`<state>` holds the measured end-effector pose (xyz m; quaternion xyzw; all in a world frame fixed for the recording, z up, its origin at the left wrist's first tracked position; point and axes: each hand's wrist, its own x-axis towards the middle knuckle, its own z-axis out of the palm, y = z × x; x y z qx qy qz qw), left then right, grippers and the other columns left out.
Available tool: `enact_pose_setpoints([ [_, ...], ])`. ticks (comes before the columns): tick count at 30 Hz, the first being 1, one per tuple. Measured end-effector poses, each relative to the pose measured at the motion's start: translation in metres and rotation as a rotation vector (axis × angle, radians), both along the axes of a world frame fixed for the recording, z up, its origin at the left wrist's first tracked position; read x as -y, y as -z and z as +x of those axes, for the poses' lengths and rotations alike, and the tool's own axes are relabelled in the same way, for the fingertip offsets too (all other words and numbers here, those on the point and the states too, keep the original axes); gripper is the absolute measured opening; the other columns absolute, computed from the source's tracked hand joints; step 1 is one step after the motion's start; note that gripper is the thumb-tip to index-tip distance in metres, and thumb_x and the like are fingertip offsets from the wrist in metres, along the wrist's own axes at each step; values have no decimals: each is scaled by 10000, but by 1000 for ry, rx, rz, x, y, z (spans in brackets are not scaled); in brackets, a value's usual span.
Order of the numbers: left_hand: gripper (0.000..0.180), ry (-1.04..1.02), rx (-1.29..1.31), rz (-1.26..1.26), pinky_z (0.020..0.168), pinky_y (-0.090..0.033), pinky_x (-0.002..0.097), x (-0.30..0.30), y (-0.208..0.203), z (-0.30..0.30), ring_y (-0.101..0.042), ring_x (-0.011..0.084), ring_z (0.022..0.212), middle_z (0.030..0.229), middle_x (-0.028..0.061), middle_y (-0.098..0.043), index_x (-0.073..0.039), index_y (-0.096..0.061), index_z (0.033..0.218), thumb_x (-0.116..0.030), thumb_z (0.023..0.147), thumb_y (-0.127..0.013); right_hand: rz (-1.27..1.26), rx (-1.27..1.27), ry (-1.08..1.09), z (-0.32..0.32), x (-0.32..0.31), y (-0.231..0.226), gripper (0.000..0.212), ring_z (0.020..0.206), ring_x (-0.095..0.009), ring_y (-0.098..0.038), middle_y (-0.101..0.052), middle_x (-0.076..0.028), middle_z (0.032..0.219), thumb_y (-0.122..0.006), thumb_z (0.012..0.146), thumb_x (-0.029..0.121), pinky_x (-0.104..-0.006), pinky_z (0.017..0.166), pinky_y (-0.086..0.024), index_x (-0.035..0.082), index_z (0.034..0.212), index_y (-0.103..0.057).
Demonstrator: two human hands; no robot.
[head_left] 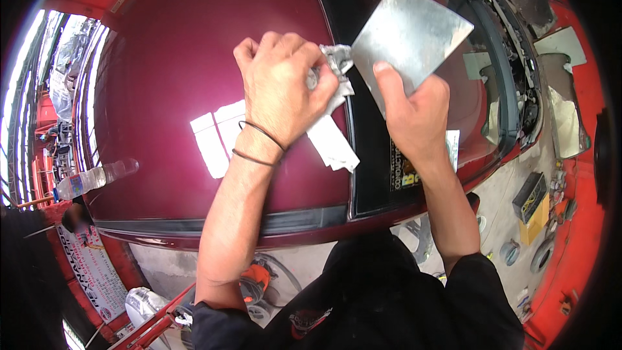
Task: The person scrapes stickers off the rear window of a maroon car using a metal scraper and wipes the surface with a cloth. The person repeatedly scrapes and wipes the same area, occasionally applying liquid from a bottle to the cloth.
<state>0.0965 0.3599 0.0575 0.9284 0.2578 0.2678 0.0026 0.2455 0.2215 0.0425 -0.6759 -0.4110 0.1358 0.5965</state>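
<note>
Over the dark red car roof, my left hand is closed round a crumpled whitish-grey wad, cloth or paper. Its fingers are curled, and two dark bands circle that wrist. In my right hand is a flat, roughly square metal plate, gripped near its lower corner. The thumb lies on the upper face; the fingers beneath are hidden. The plate's left corner comes close to the wad, and I cannot tell whether they touch. Below the plate runs the dark windshield edge and glass.
A clear plastic bottle is at the car's left end. Bright white patches, seemingly reflections, show on the roof. To the right, a black and yellow box and a tyre rest on the floor. A printed banner is at lower left.
</note>
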Motion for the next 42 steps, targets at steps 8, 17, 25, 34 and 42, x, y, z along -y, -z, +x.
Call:
enact_pose_setpoints([
  [8,104,4,10,-55,942,-377,475,3,-5,1,-627,237,928,880,26,-685,-115,-711,800,-172,750,-783,-95,19,-1,-5,-5,-2,228,817,-341,-788,-777,-213,864,-675,1017,143,-409,755,-581,-65,1007,-765],
  [17,137,50,32,-175,947,-362,476,7,-7,4,-614,226,842,763,33,-659,-112,-658,753,-165,722,-780,-18,-102,66,-23,7,20,153,839,-248,-761,-791,-131,934,-675,1018,70,-381,786,-567,-53,1059,-756],
  [25,165,-7,3,-146,953,-362,501,8,-5,4,-617,226,841,782,12,-687,-132,-812,882,-163,720,-810,11,-1,68,-21,3,27,124,838,-279,-760,-792,-124,949,-698,990,46,-377,794,-569,-42,1052,-760],
  [34,97,62,32,-212,882,-370,470,4,-9,5,-594,220,785,726,43,-659,-86,-737,766,-171,722,-756,-71,181,-28,-19,-5,19,100,758,-325,-747,-774,-135,884,-734,958,68,-393,702,-580,-11,1004,-776],
  [42,71,-52,143,-126,888,-368,464,4,-1,6,-584,229,760,710,49,-652,-78,-707,754,-141,786,-701,-271,504,-46,-29,-10,-4,212,727,-349,-717,-689,-124,891,-742,946,113,-418,645,-576,12,1132,-746],
])
